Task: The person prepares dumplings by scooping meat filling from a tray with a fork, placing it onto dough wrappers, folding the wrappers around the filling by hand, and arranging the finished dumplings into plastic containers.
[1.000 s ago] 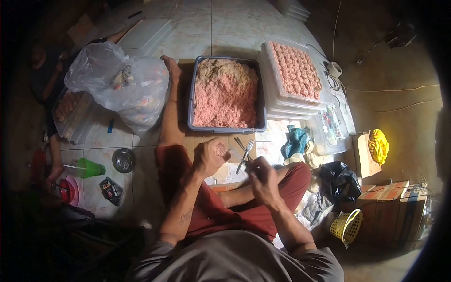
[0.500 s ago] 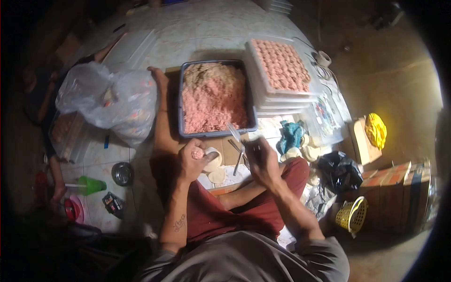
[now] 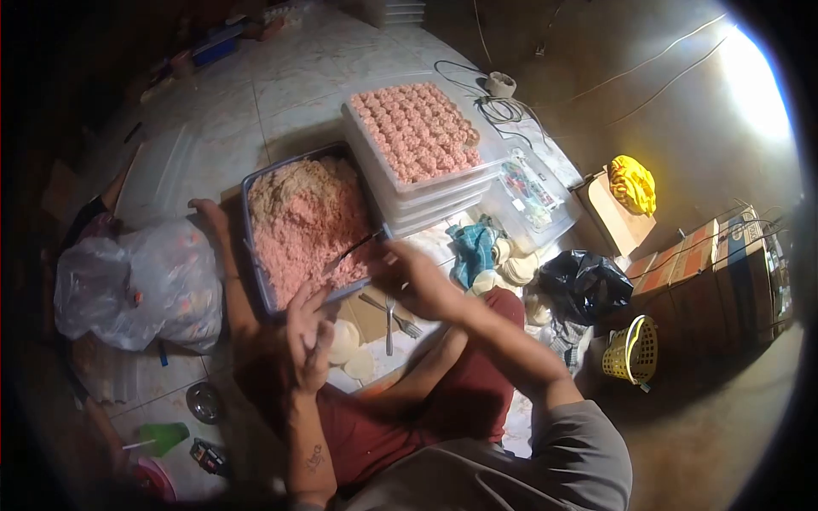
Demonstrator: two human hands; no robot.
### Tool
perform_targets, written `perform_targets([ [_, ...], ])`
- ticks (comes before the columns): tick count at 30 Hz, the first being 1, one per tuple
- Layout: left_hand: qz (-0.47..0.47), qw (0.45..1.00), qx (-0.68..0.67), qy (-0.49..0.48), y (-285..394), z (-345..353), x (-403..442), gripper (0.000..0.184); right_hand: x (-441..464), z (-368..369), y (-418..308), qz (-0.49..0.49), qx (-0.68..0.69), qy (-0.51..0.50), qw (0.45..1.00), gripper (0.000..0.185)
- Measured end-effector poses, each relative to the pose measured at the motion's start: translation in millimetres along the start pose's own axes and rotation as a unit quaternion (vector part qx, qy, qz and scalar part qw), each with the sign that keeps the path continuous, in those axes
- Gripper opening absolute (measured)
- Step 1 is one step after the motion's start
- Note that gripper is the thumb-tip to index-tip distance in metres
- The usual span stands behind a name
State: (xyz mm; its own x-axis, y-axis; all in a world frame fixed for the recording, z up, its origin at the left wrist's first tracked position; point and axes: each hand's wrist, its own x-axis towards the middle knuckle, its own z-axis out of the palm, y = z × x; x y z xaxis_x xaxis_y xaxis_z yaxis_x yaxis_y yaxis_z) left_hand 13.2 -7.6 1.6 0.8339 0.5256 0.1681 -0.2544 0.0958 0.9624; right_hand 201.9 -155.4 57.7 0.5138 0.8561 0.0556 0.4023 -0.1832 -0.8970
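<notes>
My right hand (image 3: 413, 277) is closed around the handle of a thin table knife (image 3: 349, 250). Its blade reaches into the pink ground-meat mixture (image 3: 311, 221) in a blue-grey tub (image 3: 256, 247). My left hand (image 3: 308, 336) is raised at the tub's near edge, fingers stretched upward and apart; I see nothing in it, though the palm is partly hidden. Beside it, pale round wrappers (image 3: 342, 342) lie on cardboard. Two forks, one upright-pointing fork (image 3: 389, 328) and another with its tines outward (image 3: 405, 324), rest close to my shin.
Stacked clear trays (image 3: 409, 200) stand right of the tub, the top one full of pink dumplings (image 3: 417, 132). A bulging plastic bag (image 3: 141, 285) is at left. Rightward are a teal cloth (image 3: 473, 251), black bag (image 3: 588, 285), yellow basket (image 3: 632, 351) and cardboard boxes (image 3: 699, 281).
My left hand has gone from gripping a filled dumpling to stretched fingers. My right hand has brought the knife into the pink mixture. The view has swung rightward.
</notes>
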Motion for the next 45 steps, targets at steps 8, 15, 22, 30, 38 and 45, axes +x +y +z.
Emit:
perform_targets([
  [8,-0.096,0.983,0.123,0.094,-71.3,-77.4,-8.4,0.03,102.5,-221.2,83.8,0.074,-0.234,0.327,0.913,0.036],
  [15,-0.108,0.968,0.215,0.073,-76.3,-78.4,0.9,0.021,148.8,-257.4,130.0,0.155,-0.322,0.172,0.918,0.021],
  [22,-0.095,0.968,0.219,0.081,-79.6,-76.0,1.8,0.019,157.6,-254.9,130.1,0.169,-0.354,0.06,0.918,0.03],
  [30,-0.099,0.961,0.244,0.086,-77.0,-72.5,2.0,0.017,155.0,-249.5,143.7,0.162,-0.34,0.147,0.915,0.056],
  [38,-0.097,0.961,0.247,0.078,-83.8,-79.5,-1.4,0.016,149.6,-250.5,152.1,0.113,-0.342,0.157,0.92,0.063],
  [45,-0.108,0.962,0.243,0.062,-81.7,-79.0,-2.6,0.018,148.9,-252.0,148.2,0.135,-0.366,0.139,0.91,0.047],
])
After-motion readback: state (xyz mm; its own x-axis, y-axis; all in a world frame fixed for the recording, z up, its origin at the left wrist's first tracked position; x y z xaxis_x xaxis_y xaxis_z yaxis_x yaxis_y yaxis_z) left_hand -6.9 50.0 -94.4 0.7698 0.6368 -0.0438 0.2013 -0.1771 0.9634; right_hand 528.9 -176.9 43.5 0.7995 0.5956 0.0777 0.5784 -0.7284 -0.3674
